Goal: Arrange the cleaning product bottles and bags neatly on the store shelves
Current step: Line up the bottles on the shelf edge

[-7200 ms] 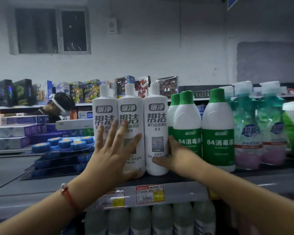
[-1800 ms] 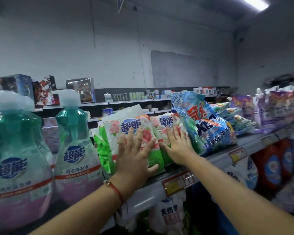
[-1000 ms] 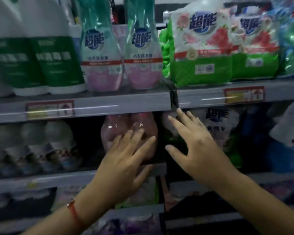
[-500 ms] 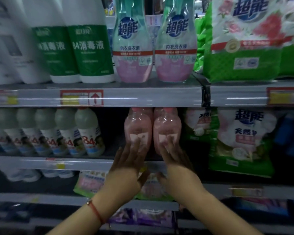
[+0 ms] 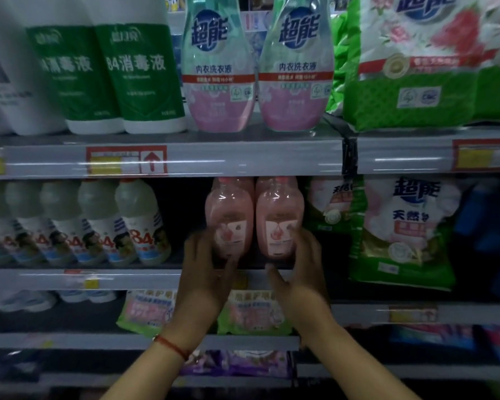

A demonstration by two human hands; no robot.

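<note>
Two pink bottles stand side by side on the second shelf [image 5: 127, 277], under the upper shelf edge. My left hand [image 5: 204, 272] wraps around the base of the left pink bottle [image 5: 228, 217]. My right hand [image 5: 299, 269] cups the lower right side of the right pink bottle [image 5: 279, 217]. Both bottles are upright and touch each other. A red cord sits on my left wrist.
Small white "84" bottles [image 5: 98, 226] line the second shelf to the left. Green and white detergent bags [image 5: 399, 232] stand to the right. The upper shelf [image 5: 243, 157] carries green-labelled disinfectant bottles [image 5: 139, 76], two teal-and-pink bottles [image 5: 220, 70] and a detergent bag [image 5: 416, 59]. Lower shelves hold more bags.
My view dropped from the top shelf to the second shelf. Both hands left the detergent bags, came down and closed in around the two pink bottles.
</note>
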